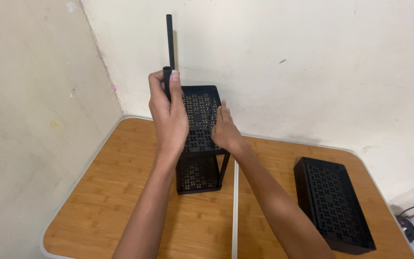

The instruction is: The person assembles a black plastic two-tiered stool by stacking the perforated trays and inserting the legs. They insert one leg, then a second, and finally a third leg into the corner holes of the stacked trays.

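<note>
Broadly, a wooden table (120,201) with a pale rim and a seam down its middle fills the lower view, pushed into a corner of cream walls (312,62). Toward the back of it stands a black two-tier rack (202,158), its perforated shelves stacked one above the other on thin corner posts. A loose black perforated tray (334,204) lies flat to the right, well apart from the rack and near the table's right edge (a dark cable and plug (410,228) sit on the floor just beyond that edge). At the rack's rear left corner a black tube (169,41) rises upright above the top shelf. The left hand (168,115) blocks the sight of that corner; its fingers are clamped round a shorter black tube (166,76), thumb pressed near its open top. The right hand (225,130) rests on the top shelf, fingers together and flat against the mesh, gripping nothing.
</note>
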